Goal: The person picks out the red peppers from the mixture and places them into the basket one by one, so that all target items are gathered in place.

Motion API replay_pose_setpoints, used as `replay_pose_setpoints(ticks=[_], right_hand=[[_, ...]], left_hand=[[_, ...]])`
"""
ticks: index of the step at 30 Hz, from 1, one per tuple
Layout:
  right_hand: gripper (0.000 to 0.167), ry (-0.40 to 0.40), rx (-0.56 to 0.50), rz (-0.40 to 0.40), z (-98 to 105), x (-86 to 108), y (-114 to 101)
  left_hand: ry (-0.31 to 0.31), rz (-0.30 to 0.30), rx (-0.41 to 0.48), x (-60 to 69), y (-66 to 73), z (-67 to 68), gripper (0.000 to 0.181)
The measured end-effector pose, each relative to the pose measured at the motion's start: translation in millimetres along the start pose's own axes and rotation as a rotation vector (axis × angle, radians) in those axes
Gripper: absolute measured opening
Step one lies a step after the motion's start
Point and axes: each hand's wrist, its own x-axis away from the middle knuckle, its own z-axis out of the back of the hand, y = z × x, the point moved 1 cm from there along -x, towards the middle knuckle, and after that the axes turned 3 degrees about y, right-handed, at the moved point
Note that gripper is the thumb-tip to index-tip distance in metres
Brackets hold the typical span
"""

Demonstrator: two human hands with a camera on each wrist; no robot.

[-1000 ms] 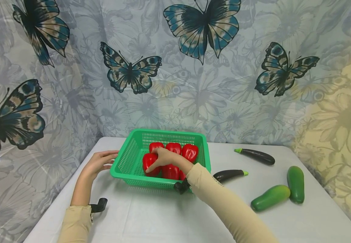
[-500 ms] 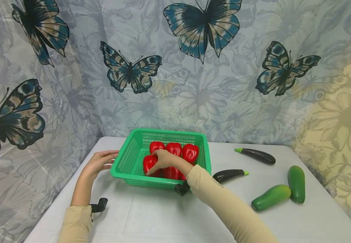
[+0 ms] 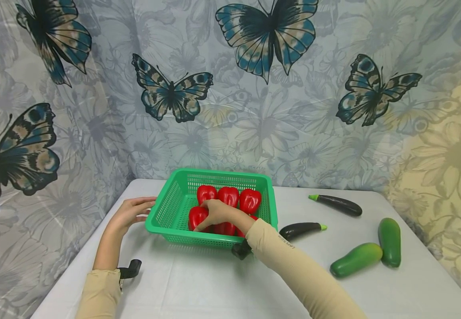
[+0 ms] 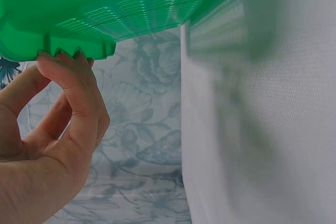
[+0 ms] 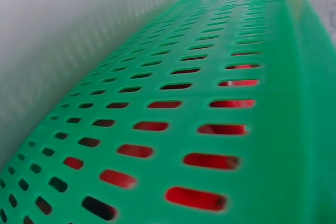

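Note:
In the head view, several red bell peppers lie in a green perforated plastic basket. Inside it, my right hand is around the front-left red bell pepper, thumb on the near side; the far fingers are hidden behind it. My left hand is at the basket's left rim. In the left wrist view, the fingertips of the left hand touch the underside of that rim with the fingers loosely bent. Only the basket's slotted wall fills the right wrist view, with red showing through; the right hand is hidden there.
Right of the basket lie two dark eggplants, one close to the basket's right side. Farther right, two green oblong vegetables touch end to side. All stand on a white-covered table with a butterfly-print cloth behind it.
My right hand and the front-left bell pepper have sunk slightly lower in the basket, and the hand has shifted a little to the right. The left hand stays at the rim.

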Motion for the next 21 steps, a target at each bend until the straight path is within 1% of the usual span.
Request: replay_pose_setpoints(ticks=[9,16,21], right_hand=[[0.077,0.008,0.066,0.014,-3.4,1.6,2.5],[0.076,-0.011,0.051,0.019,-0.5,4.0,1.2],[0.077,-0.016,0.02,0.028,2.9,5.8,3.6]], left_hand=[[0.001,0.003,0.007,0.7,-0.2,0.1,0.057],[0.004,0.005,0.003,0.9,0.1,0.1,0.056],[0.007,0.008,0.003,1.1,0.3,-0.2,0.055]])
